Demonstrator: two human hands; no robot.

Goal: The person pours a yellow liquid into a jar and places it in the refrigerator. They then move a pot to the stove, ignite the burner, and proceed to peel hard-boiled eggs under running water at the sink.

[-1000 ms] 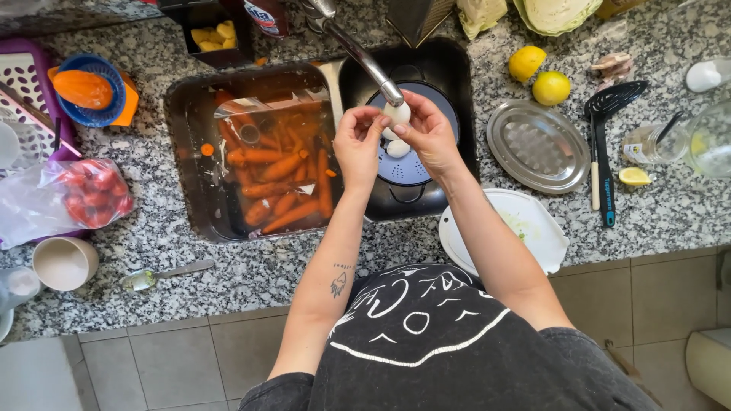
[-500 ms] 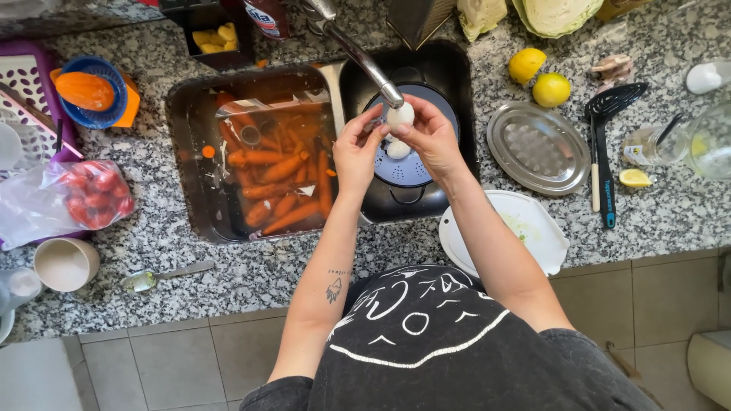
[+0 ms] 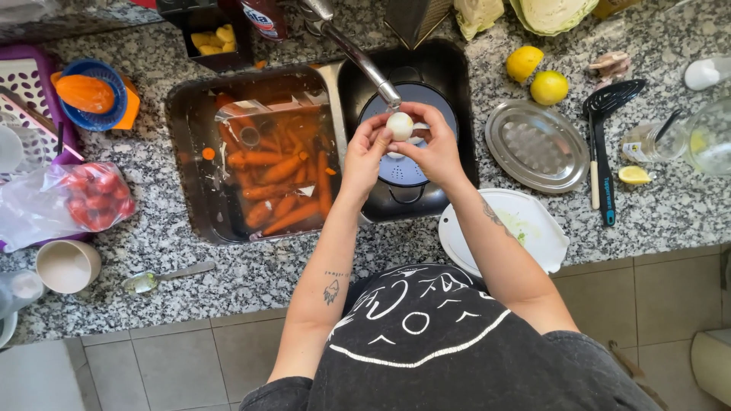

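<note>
The white egg point(image 3: 400, 125) sits just under the tip of the tap point(image 3: 358, 55), held over a dark pot with a perforated blue-grey insert point(image 3: 407, 164) that stands in the right basin of the sink point(image 3: 449, 68); both hands grip the egg between their fingertips; the left hand point(image 3: 364, 152) comes up from below and to the left, fingers curled and thumb pressed to the egg's left side, the forearm straight and running down toward the torso, a small tattoo near the elbow; the right hand point(image 3: 432, 148) closes round the egg's right and lower side, wrist bent inward, its forearm slanting down and to the right above a white cutting board point(image 3: 533, 228); the left basin holds a clear plastic bag of carrots point(image 3: 278, 179) lying in water; on the granite surface point(image 3: 228, 270) to the right lie an oval metal tray point(image 3: 537, 144), a black slotted spatula point(image 3: 605, 129) and two lemons point(image 3: 537, 74); to the left lie a bag of red tomatoes point(image 3: 95, 199), a beige cup point(image 3: 67, 265) and a spoon point(image 3: 164, 276) near the front edge; a blue bowl with an orange juicer point(image 3: 90, 93) stands further back.
</note>
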